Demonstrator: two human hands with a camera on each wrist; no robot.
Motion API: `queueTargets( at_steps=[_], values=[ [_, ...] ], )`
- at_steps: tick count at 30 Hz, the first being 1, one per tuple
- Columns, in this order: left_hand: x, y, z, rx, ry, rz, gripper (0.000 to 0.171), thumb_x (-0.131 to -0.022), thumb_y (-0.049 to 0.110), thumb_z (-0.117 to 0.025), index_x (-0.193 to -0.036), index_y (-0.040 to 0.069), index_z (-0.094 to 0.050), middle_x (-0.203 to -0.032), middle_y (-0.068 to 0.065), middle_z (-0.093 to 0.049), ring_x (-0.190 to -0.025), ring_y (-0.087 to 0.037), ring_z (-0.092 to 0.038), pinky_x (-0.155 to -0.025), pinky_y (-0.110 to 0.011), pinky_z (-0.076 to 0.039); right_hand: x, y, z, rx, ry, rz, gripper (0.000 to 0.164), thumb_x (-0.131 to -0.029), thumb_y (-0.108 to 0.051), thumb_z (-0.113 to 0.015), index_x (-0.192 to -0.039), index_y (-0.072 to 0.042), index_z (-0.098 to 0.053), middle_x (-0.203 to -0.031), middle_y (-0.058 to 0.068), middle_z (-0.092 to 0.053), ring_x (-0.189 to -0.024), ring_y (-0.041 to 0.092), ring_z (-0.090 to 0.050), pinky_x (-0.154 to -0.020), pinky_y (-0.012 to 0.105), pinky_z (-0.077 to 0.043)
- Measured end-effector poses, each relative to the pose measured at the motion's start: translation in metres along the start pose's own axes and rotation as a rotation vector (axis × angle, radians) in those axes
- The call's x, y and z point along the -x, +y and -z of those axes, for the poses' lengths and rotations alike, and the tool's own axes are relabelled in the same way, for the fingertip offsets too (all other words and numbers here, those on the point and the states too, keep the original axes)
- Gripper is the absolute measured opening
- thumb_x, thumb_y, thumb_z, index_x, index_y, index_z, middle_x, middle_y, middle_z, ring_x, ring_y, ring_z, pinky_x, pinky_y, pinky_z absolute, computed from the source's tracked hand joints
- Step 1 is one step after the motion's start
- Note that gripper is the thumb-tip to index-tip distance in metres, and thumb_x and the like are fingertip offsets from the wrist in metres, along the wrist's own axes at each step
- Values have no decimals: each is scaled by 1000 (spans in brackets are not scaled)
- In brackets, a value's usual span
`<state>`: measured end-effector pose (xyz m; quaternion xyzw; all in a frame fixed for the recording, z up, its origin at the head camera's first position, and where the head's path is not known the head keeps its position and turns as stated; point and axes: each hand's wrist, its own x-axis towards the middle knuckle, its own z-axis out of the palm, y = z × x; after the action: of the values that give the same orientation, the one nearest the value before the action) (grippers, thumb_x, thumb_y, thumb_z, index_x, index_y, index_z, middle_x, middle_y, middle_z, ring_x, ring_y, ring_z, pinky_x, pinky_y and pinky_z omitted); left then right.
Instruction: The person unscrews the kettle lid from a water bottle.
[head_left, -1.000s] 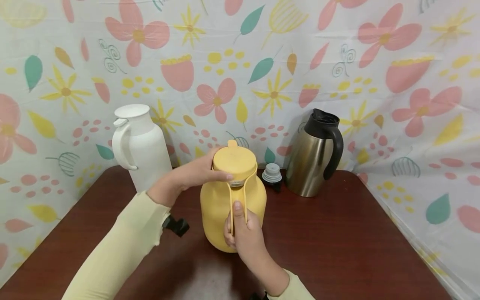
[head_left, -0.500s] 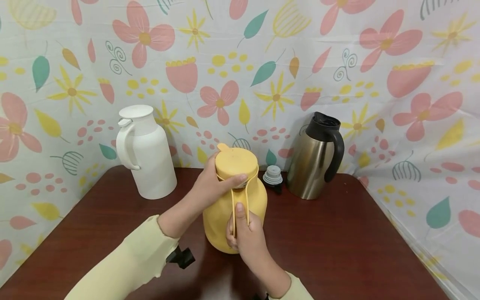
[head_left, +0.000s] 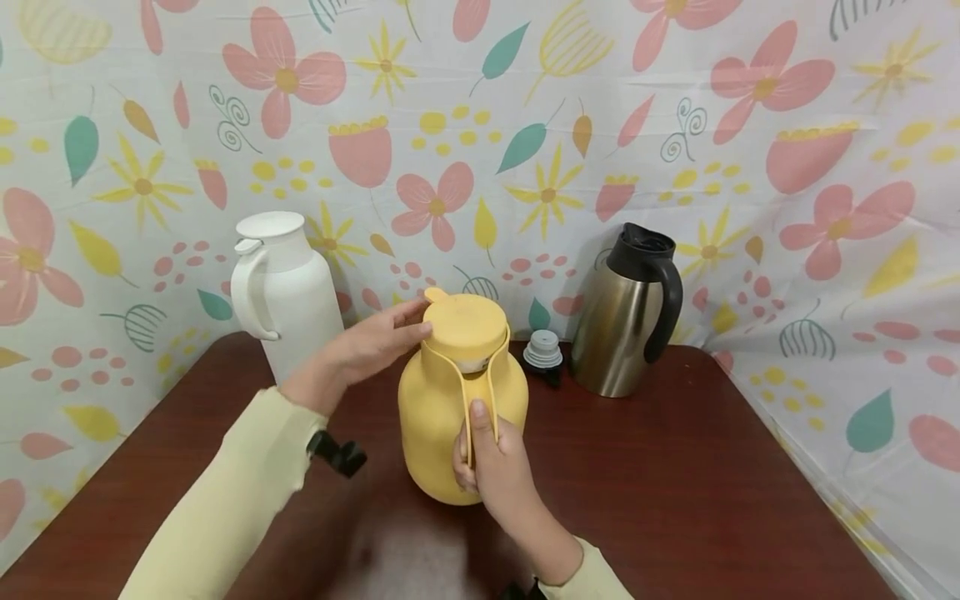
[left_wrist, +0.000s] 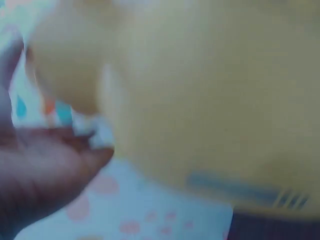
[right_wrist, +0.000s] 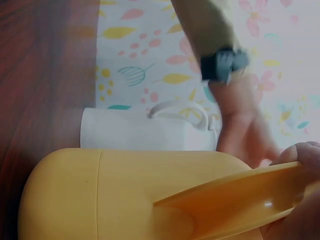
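Note:
A yellow thermos jug (head_left: pixel 427 417) stands upright on the table, its handle facing me. My right hand (head_left: pixel 502 479) grips the handle (head_left: pixel 491 392), thumb laid along the top of it. On the jug's neck sits a round yellow lid (head_left: pixel 467 323), its small tab (head_left: pixel 435 294) pointing back and left. Beside the lid, on its left, is my left hand (head_left: pixel 367 346) with fingers loosely extended; its thumb tip is at the lid's edge. Contact there is hard to tell. In the blurred left wrist view, the fingers (left_wrist: pixel 75 165) are uncurled near the jug's yellow body (left_wrist: pixel 210 100).
A white jug (head_left: pixel 288 292) stands at the back left, partly behind my left hand. At the back right is a steel jug (head_left: pixel 615 333) with a black top and handle. Between them lies a grey-and-black stopper (head_left: pixel 543 350). A floral curtain (head_left: pixel 480 125) hangs behind the dark wooden table (head_left: pixel 675 500).
The lid's tab has turned from the back toward the left. My left hand wrapped further around the lid, then drew back leftward with its fingers loosening. My right hand keeps its grip on the handle.

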<state>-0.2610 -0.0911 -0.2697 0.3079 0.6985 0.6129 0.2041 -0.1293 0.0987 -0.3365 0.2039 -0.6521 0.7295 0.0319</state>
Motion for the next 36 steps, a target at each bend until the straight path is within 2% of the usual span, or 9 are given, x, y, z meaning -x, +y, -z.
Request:
queueTargets(
  at_steps=[5,10,13,16,19,23,27,31,36],
  values=[
    [-25,-12,29,-6,-177,-32,141,-68,73,-79,-165,6,-2,-172,-21,-11,-160,-37,-14,-129,-61,-3,-1,0,-1,1,-5,-5,71,-114,-38,-27,-66,14,-34,-50,31,-28,-37,1,-34,-38,23,-31],
    [-45,-20,38,34,-321,-39,148,-63,73,-82,-165,11,4,-155,3,-46,-142,-8,-46,-128,-59,-9,-3,1,1,0,-15,-10,72,-113,-40,-27,-66,14,-34,-50,30,-28,-38,2,-35,-37,25,-31],
    [-51,-19,41,30,-381,-42,148,-64,71,-83,-165,11,5,-143,17,-52,-132,3,-52,-127,-49,-20,-3,1,0,3,-15,-16,72,-114,-39,-26,-64,13,-34,-47,21,-30,-37,3,-34,-37,25,-31],
    [-53,-13,42,-7,-431,-50,145,-67,67,-85,-165,10,5,-149,12,-51,-133,2,-52,-121,-33,-31,-2,2,0,6,-12,-26,73,-114,-40,-26,-63,12,-34,-45,10,-33,-37,2,-34,-38,23,-31],
    [-52,-4,37,-57,-436,-57,141,-69,59,-89,-166,11,1,-158,1,-44,-134,2,-51,-115,-21,-36,-2,2,0,-1,-17,-22,73,-114,-40,-26,-62,12,-34,-45,12,-32,-37,1,-34,-39,21,-31],
    [-42,5,21,-119,-340,-64,138,-66,58,-91,-165,8,-9,-163,-12,-35,-133,-1,-50,-114,-20,-37,-2,1,-1,-4,-15,2,73,-114,-39,-27,-62,12,-34,-48,26,-29,-38,1,-35,-38,21,-31],
    [-28,10,4,-176,-173,-40,131,-67,62,-89,-163,7,-18,-163,-18,-32,-138,-16,-46,-117,-34,-37,-2,1,-3,-11,-8,17,73,-114,-39,-27,-63,13,-34,-49,31,-28,-38,0,-35,-39,20,-31],
    [-16,12,-15,-209,-8,-24,99,-85,35,-82,-161,11,-24,-162,-14,-33,-143,-28,-42,-121,-46,-31,-2,2,-4,-18,-8,20,72,-114,-38,-27,-63,13,-34,-49,31,-27,-38,0,-34,-38,19,-31],
    [-7,13,-43,-279,225,-77,76,-92,17,-73,-156,9,-33,-152,-14,-48,-135,-29,-53,-117,-45,-39,-3,3,-4,-29,-6,17,73,-114,-38,-27,-63,13,-34,-49,31,-26,-37,0,-34,-37,20,-31]
  ],
)
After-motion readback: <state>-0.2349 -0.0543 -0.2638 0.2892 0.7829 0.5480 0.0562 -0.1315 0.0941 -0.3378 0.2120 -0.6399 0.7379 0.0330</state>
